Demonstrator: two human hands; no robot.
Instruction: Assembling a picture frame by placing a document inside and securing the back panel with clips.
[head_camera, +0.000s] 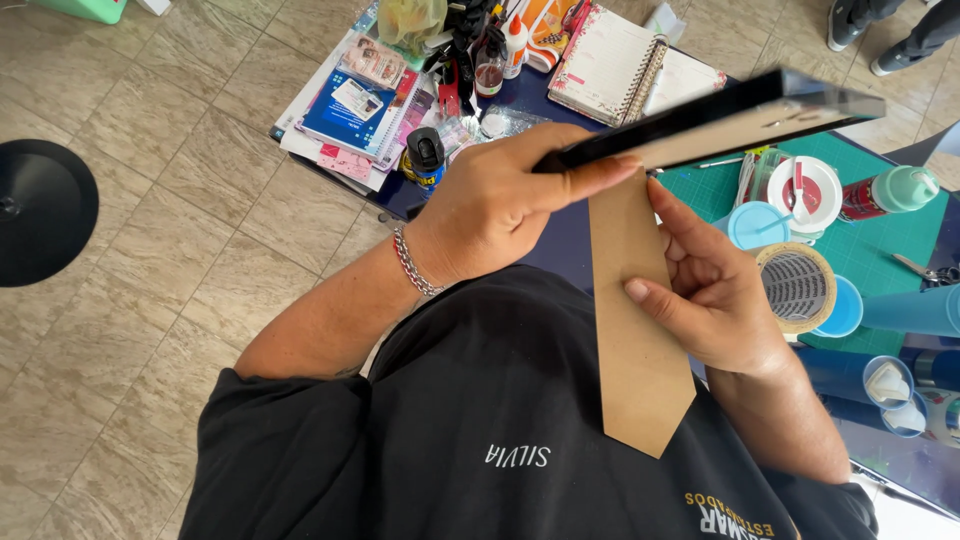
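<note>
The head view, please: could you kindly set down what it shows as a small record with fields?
left hand: grips the near end of a black picture frame, seen edge-on
right hand: holds a brown hardboard stand strip, thumb on its face
strip: long, pointed at its lower end, its top reaching the frame's back
wrist: chain bracelet on the left
table: green cutting mat, tape roll, spiral notebook, glue bottle
floor: beige tiles

Craft workshop: cutting mat (860, 240), tape roll (797, 287)
</note>
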